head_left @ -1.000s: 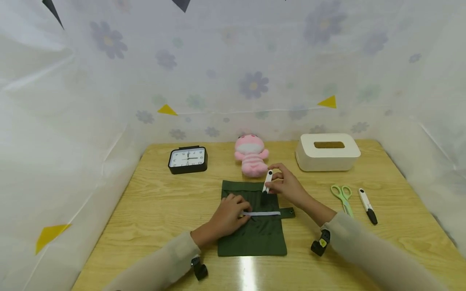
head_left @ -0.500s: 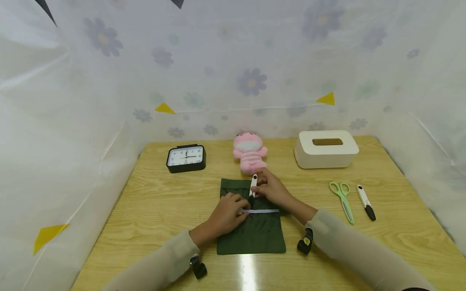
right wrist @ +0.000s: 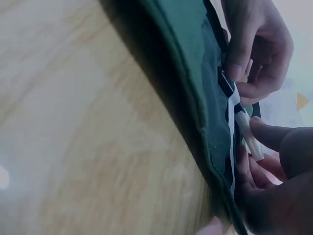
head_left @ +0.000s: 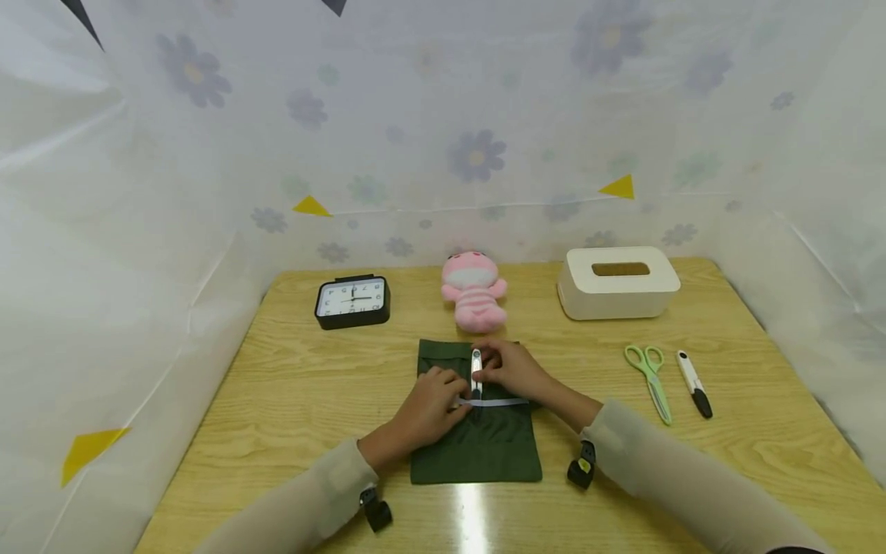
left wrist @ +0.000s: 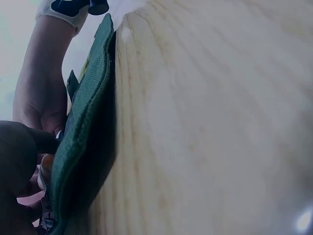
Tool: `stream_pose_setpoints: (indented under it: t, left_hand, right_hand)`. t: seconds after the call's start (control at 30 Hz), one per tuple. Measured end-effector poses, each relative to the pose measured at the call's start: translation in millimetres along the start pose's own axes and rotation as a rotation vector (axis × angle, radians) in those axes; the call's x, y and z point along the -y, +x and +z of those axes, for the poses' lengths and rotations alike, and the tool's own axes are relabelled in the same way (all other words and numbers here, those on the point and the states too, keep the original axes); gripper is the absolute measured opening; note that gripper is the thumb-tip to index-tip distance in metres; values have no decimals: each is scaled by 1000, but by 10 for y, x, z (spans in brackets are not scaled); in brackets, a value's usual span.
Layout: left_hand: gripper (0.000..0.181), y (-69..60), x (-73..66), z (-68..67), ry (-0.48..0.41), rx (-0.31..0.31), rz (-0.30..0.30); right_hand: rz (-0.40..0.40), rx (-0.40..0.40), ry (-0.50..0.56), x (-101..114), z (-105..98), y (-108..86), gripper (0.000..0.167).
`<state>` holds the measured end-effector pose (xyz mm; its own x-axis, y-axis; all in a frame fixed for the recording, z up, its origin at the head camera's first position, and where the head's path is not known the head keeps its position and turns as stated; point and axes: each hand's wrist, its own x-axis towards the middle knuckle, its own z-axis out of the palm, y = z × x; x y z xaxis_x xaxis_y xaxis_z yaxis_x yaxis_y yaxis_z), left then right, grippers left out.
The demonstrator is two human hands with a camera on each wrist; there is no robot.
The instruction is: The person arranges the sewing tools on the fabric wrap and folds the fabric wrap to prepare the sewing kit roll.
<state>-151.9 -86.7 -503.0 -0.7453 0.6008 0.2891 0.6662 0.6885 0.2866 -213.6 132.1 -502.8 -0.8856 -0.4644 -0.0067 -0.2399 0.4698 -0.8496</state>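
Observation:
A dark green cloth roll-up pouch lies unrolled on the table, with a white elastic band across its middle. My left hand rests over the pouch's left side and pinches the band's left part between thumb and fingers. From above the band, my right hand grips a slim white tool with a black end. In the right wrist view that tool slants down, its dark end passing under the band beside the left thumb. The tool's exact kind cannot be made out.
Green scissors and a similar white-and-black tool lie to the right. Behind the pouch stand a black-framed clock, a pink plush toy and a white tissue box. Pale flowered sheeting encloses the wooden table.
My right hand has moved left and down over the pouch, bringing the white tool from beyond its upper right part to the band, black end under it. The left hand has stayed put.

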Motion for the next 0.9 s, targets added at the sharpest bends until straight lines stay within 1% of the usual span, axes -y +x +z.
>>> stream_pose_setpoints:
  t: [0.07, 0.17, 0.33, 0.47, 0.53, 0.73, 0.9]
  left_hand:
    - [9, -4, 5, -3, -1, 10, -4]
    - [9, -7, 16, 9, 4, 24, -9]
    - [9, -6, 19, 8, 7, 38, -8]
    - [10, -5, 16, 2, 10, 48, -12]
    - [10, -3, 13, -3, 6, 49, -13]
    - [10, -3, -1, -20, -6, 40, -3]
    - [10, 1, -1, -14, -10, 40, -4]
  right_hand:
    - [-18, -2, -83, 16, 1, -17, 47]
    - [-29, 10, -119, 43, 1, -43, 44]
    - [-35, 30, -115, 53, 9, -75, 40]
    - [-63, 47, -125, 34, 9, -103, 38]
    - [-80, 51, -132, 31, 5, -118, 33]
    - [-157, 66, -167, 5, -5, -145, 7]
    - [-193, 119, -152, -15, -6, -146, 5]
